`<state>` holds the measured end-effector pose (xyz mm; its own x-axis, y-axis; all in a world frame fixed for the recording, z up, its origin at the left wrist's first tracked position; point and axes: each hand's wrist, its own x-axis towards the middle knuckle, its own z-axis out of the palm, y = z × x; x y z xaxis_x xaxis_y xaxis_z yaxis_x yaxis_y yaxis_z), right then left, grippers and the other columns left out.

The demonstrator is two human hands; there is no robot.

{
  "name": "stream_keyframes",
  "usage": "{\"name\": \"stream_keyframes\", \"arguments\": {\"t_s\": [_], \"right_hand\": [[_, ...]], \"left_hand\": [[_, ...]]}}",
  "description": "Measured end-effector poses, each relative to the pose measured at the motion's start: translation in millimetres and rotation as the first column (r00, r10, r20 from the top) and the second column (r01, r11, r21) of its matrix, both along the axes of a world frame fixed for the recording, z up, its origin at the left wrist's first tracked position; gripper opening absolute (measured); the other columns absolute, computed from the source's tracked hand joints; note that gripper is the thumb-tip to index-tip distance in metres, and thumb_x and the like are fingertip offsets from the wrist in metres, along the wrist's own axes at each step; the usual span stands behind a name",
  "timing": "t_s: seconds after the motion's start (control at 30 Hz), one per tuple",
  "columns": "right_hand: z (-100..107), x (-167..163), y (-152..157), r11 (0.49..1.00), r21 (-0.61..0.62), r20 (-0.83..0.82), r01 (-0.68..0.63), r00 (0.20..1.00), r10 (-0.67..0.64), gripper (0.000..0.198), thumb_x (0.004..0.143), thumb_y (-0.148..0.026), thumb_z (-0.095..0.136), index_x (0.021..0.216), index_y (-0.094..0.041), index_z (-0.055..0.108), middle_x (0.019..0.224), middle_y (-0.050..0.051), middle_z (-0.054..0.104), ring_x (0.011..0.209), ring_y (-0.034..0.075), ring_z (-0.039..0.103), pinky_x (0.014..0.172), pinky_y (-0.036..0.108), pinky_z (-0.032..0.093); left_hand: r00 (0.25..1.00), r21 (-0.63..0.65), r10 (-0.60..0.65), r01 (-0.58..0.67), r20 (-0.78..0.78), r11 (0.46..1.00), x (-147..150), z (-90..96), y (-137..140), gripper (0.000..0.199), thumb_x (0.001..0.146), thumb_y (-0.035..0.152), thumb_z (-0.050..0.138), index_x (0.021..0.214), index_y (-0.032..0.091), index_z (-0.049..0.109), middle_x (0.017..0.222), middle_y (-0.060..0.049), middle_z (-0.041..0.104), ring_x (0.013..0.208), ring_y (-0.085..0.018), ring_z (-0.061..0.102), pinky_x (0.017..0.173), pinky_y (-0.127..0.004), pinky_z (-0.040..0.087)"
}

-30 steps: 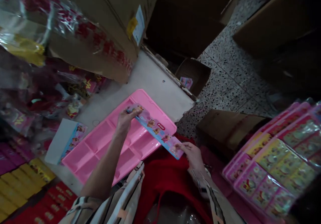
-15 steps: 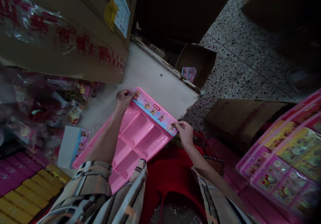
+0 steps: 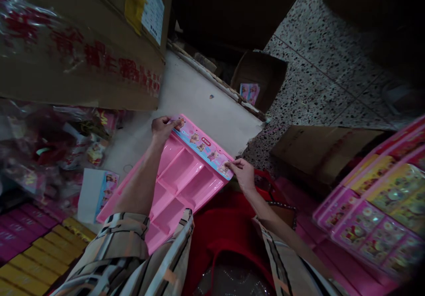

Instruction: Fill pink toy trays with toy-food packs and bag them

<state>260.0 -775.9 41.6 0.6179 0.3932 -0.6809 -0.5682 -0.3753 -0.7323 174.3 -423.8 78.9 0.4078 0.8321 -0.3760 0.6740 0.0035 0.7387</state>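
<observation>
A pink plastic tray [image 3: 181, 167] with several moulded compartments lies slanted on the white tabletop. Along its far edge runs a printed label strip [image 3: 206, 146] in pink and blue with small cartoon animals. My left hand [image 3: 162, 128] pinches the strip's left end, thumb on top, at the tray's corner. At the other end, the thumb and fingers of my right hand [image 3: 243, 171] are closed on the strip's right corner. Whether each hand also grips the tray rim beneath cannot be made out. My left forearm hides part of the tray's left side.
More printed strips [image 3: 108, 190] lie left of the tray. Plastic-bagged toys [image 3: 49, 141] and yellow and magenta boxes [image 3: 43, 254] fill the left. A large carton [image 3: 79, 61] stands behind. Filled, wrapped trays [image 3: 375, 225] are stacked at right. An open carton [image 3: 265, 77] sits beyond the table edge.
Hands, strip and tray keep nearly the same place, with both hands still pinching the strip's ends. The view has shifted slightly.
</observation>
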Motion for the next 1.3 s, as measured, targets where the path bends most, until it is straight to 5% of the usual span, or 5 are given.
{"name": "stream_keyframes", "arguments": {"t_s": [0.73,0.97,1.03,1.17,1.3], "right_hand": [[1.8,7.5,3.1,0.98,-0.112,0.027,-0.167,0.985,0.171,0.05,0.067,-0.066,0.08,0.075,-0.019,0.068,0.073,0.006,0.073,0.066,0.021,0.066,0.059,0.028,0.045],[7.2,27.7,-6.2,0.631,-0.7,0.209,-0.334,0.749,0.629,0.083,0.057,-0.085,0.077,0.106,-0.019,0.058,0.078,0.011,0.071,0.07,0.03,0.067,0.062,0.033,0.04],[2.8,26.8,-15.1,0.7,-0.618,0.217,-0.359,0.778,0.59,0.08,0.058,-0.086,0.075,0.102,-0.022,0.055,0.073,0.007,0.068,0.065,0.027,0.064,0.061,0.031,0.04],[-9.0,17.1,-25.3,0.961,-0.107,0.03,-0.255,0.965,0.259,0.071,0.055,-0.076,0.084,0.092,-0.023,0.054,0.068,-0.001,0.065,0.06,0.019,0.059,0.059,0.028,0.042],[-3.2,11.5,-24.6,0.982,0.102,-0.071,-0.16,0.983,0.167,0.061,0.061,-0.061,0.088,0.1,-0.019,0.067,0.071,-0.001,0.067,0.061,0.016,0.057,0.06,0.026,0.043]], "left_hand": [[0.977,0.314,-0.078,0.139,-0.199,0.939,-7.2,-18.7,-1.1,0.022,0.069,0.045,0.082,0.067,0.024,0.077,0.069,0.0,0.066,0.07,-0.019,0.06,0.067,-0.03,0.044],[0.992,0.533,0.008,0.063,-0.129,0.844,-5.3,-15.4,-9.8,0.063,0.061,0.033,0.09,0.119,0.021,0.069,0.109,-0.008,0.068,0.098,-0.024,0.061,0.089,-0.036,0.049],[0.978,0.563,-0.128,0.2,-0.166,0.802,0.2,-12.6,-3.4,0.052,0.069,0.03,0.086,0.117,0.021,0.07,0.115,-0.01,0.066,0.107,-0.027,0.06,0.098,-0.039,0.047],[0.81,0.401,-0.54,0.584,-0.229,0.706,15.8,-1.8,17.8,0.017,0.089,0.027,0.067,0.103,0.024,0.076,0.103,-0.008,0.068,0.101,-0.024,0.062,0.098,-0.039,0.048],[0.651,0.302,-0.723,0.755,-0.233,0.582,20.6,16.9,35.7,0.015,0.09,0.029,0.066,0.099,0.025,0.077,0.099,-0.008,0.067,0.093,-0.023,0.063,0.087,-0.036,0.051]]}}
